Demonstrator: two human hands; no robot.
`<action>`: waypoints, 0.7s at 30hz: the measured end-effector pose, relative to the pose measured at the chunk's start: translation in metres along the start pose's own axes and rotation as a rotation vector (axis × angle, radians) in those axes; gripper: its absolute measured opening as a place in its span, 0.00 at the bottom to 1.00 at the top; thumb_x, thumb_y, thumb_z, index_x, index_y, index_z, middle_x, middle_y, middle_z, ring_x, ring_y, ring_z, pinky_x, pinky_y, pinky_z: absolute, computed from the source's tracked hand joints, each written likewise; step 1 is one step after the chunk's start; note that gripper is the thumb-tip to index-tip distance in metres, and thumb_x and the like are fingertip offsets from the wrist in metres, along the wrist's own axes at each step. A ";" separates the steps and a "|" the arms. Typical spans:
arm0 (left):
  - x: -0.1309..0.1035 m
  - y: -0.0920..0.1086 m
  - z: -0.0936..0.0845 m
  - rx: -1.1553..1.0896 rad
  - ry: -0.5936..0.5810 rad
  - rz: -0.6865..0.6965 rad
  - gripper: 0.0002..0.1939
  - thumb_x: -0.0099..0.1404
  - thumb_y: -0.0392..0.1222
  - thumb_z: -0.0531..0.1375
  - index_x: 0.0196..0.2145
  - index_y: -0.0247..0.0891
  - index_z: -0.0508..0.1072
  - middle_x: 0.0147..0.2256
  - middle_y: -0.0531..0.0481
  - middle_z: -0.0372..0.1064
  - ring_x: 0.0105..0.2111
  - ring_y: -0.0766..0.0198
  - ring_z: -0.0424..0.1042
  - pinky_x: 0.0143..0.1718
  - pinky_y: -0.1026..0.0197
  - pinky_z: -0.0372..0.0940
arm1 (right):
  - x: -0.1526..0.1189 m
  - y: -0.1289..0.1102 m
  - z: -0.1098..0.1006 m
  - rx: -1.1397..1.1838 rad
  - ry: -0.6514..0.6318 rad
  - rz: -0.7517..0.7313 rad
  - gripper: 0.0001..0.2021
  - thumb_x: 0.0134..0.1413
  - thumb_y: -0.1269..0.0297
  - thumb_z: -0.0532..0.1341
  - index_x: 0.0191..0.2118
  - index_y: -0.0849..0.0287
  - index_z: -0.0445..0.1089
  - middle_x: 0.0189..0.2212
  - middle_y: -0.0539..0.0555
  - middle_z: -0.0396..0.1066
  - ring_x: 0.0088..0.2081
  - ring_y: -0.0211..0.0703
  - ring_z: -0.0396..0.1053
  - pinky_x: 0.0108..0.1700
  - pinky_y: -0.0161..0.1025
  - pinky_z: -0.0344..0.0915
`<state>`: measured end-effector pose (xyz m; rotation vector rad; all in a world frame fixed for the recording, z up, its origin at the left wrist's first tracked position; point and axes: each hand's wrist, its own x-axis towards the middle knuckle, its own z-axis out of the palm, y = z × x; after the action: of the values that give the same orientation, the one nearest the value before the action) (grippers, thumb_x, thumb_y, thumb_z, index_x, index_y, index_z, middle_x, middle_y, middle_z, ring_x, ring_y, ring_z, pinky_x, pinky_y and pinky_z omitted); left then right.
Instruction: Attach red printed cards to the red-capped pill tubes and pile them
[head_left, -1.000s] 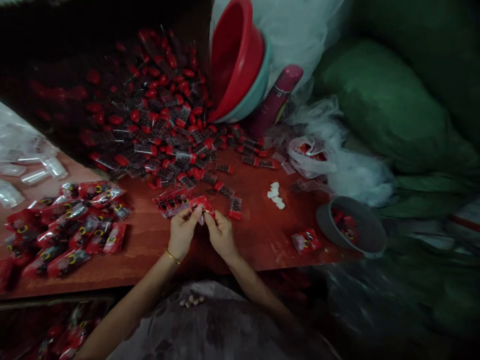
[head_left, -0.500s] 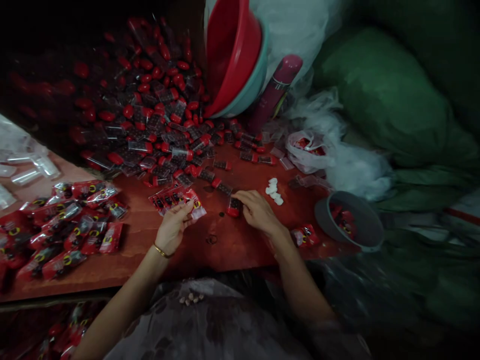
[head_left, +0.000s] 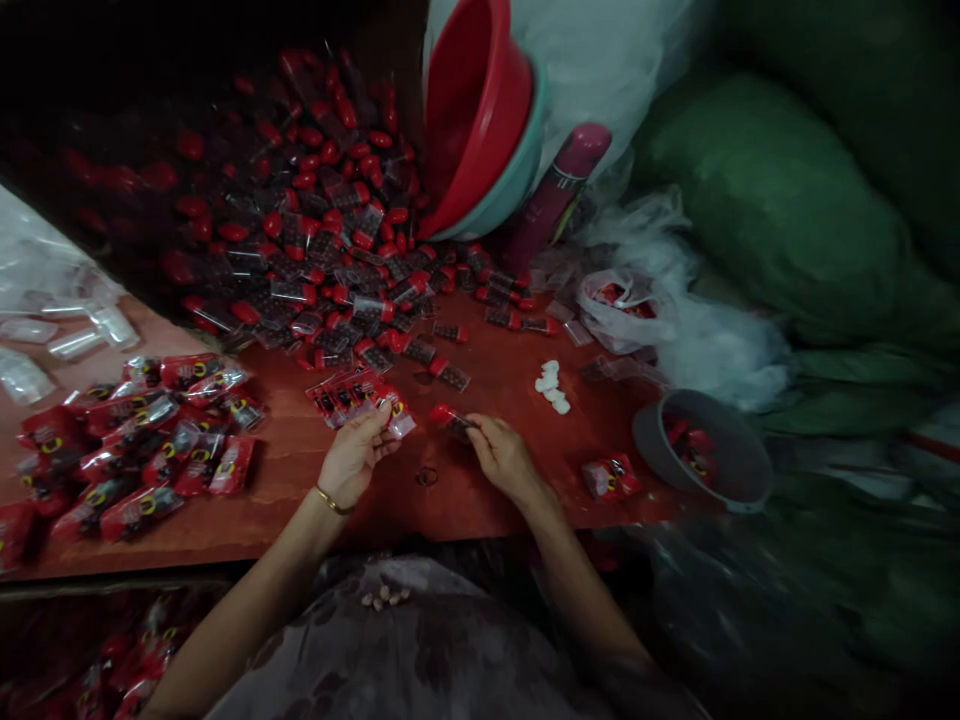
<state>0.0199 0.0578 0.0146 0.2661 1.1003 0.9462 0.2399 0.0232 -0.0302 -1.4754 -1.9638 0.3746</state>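
My left hand (head_left: 355, 458) pinches the right end of a fanned stack of red printed packets (head_left: 346, 394) over the red table. To its right, my right hand (head_left: 501, 452) grips the clear end of a small red-capped container (head_left: 450, 418), whose cap points left toward the packets. Beyond both hands, a large heap of similar red-capped containers (head_left: 330, 240) spills out of a dark box; several lie loose on the table. A pile of filled red packets (head_left: 150, 440) lies at the left.
A red basin (head_left: 476, 110) in a teal one and a pink bottle (head_left: 559, 190) stand behind. White pieces (head_left: 553, 387), one red packet (head_left: 611, 477) and a grey bucket (head_left: 701, 450) are at the right. Plastic bags (head_left: 705, 330) lie beyond.
My right hand has turned and drawn the red-capped container nearer to me, its cap now pointing left. My left hand still holds the packets. The whole view has shifted slightly.
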 end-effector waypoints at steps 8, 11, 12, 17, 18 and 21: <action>-0.001 -0.003 0.002 -0.006 0.006 -0.018 0.18 0.40 0.46 0.72 0.25 0.36 0.72 0.21 0.54 0.71 0.21 0.69 0.68 0.26 0.66 0.62 | -0.016 -0.041 0.006 0.775 -0.019 0.428 0.14 0.59 0.51 0.51 0.38 0.57 0.64 0.22 0.47 0.70 0.17 0.33 0.65 0.23 0.32 0.64; -0.002 -0.003 -0.001 -0.016 0.009 -0.021 0.19 0.39 0.47 0.72 0.26 0.36 0.72 0.21 0.54 0.71 0.22 0.69 0.69 0.26 0.65 0.63 | -0.017 -0.047 0.010 0.993 -0.027 0.485 0.15 0.57 0.49 0.53 0.38 0.56 0.62 0.23 0.46 0.70 0.15 0.33 0.63 0.23 0.34 0.66; -0.003 -0.002 -0.001 -0.017 0.000 -0.029 0.19 0.40 0.48 0.72 0.27 0.36 0.72 0.22 0.53 0.72 0.22 0.68 0.69 0.26 0.65 0.63 | -0.018 -0.048 0.011 1.028 -0.007 0.484 0.14 0.57 0.49 0.54 0.39 0.55 0.62 0.24 0.46 0.71 0.16 0.33 0.65 0.24 0.35 0.68; -0.006 0.001 0.000 -0.029 -0.029 -0.103 0.15 0.47 0.48 0.69 0.30 0.37 0.73 0.24 0.52 0.73 0.24 0.66 0.71 0.27 0.64 0.63 | -0.023 -0.050 0.010 0.777 0.173 0.316 0.12 0.57 0.58 0.57 0.47 0.53 0.65 0.30 0.49 0.74 0.28 0.39 0.74 0.36 0.40 0.72; -0.006 0.002 0.001 -0.031 -0.023 -0.111 0.14 0.48 0.48 0.68 0.29 0.37 0.73 0.24 0.52 0.73 0.24 0.66 0.71 0.27 0.64 0.63 | -0.023 -0.050 0.009 0.671 0.207 0.259 0.12 0.57 0.60 0.57 0.47 0.53 0.67 0.32 0.51 0.74 0.31 0.40 0.74 0.38 0.40 0.72; -0.007 0.002 0.002 -0.029 -0.019 -0.121 0.13 0.49 0.47 0.68 0.28 0.37 0.73 0.24 0.51 0.74 0.23 0.66 0.70 0.27 0.64 0.63 | -0.021 -0.051 0.006 0.400 0.301 0.069 0.10 0.56 0.66 0.58 0.43 0.53 0.71 0.38 0.54 0.74 0.39 0.43 0.73 0.43 0.43 0.71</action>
<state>0.0200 0.0548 0.0213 0.1829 1.0723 0.8493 0.2013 -0.0124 -0.0119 -1.2582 -1.5019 0.5099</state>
